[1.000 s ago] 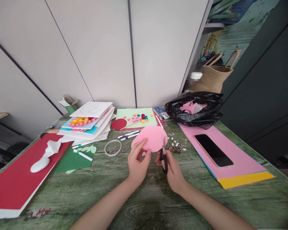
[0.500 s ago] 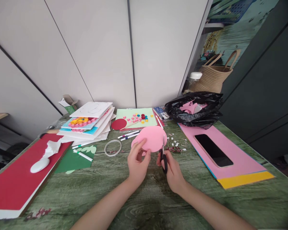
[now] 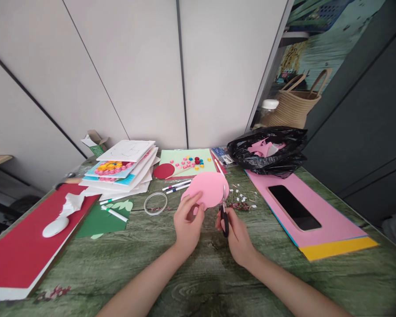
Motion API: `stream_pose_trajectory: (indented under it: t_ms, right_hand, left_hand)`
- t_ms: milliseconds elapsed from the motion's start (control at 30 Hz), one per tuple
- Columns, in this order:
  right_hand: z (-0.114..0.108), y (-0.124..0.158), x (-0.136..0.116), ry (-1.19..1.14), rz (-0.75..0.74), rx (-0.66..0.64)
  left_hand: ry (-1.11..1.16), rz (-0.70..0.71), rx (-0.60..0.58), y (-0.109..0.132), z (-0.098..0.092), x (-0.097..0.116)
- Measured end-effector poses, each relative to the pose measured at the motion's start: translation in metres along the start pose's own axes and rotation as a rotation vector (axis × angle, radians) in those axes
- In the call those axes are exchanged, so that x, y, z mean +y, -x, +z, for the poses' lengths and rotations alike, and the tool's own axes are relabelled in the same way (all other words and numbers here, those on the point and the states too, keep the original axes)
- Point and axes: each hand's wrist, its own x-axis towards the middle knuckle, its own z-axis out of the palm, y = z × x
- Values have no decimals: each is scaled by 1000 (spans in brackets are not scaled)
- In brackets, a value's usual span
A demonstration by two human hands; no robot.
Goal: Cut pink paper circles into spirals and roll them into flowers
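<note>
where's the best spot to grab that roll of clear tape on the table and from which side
Take the tape roll by its rim, coming straight down from above. It lies flat on the green table as an open ring, so a finger can probably slip inside and a thumb outside. Its near edge looks freest; pens lie behind it and the left hand is just to its right.

Two bare forearms, sleeveless, hands ungloved, ringless

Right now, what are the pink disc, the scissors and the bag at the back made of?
Pink disc: looks like matte craft foam or card; it holds its shape held by one edge in the left hand.
Scissors in the right hand: pale metal blades, black handles, likely plastic.
Black bag: thin glossy plastic film, crinkled.
</note>
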Motion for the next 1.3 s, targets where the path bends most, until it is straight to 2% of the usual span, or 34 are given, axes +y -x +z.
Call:
stream_pose_trajectory:
  t_ms: [400, 700, 1000, 1167, 1300]
  right_hand:
    - [0, 0, 6, 32, -9, -24]
    - [-4, -2, 1, 29, -43, -97]
    - [-10, -5, -2, 18, -39, -113]
    - [-17, -15, -1, -140, 64, -264]
    - [-23, -24, 8, -276, 164, -286]
  left_hand:
    - [-13, -41, 38, -2, -2, -3]
    - [58, -42, 77, -6, -4, -1]
    - [86, -48, 97, -8, -6, 2]
    - [140, -153, 28, -15, -4, -10]
    - [186, -274, -79, -20, -1, -17]
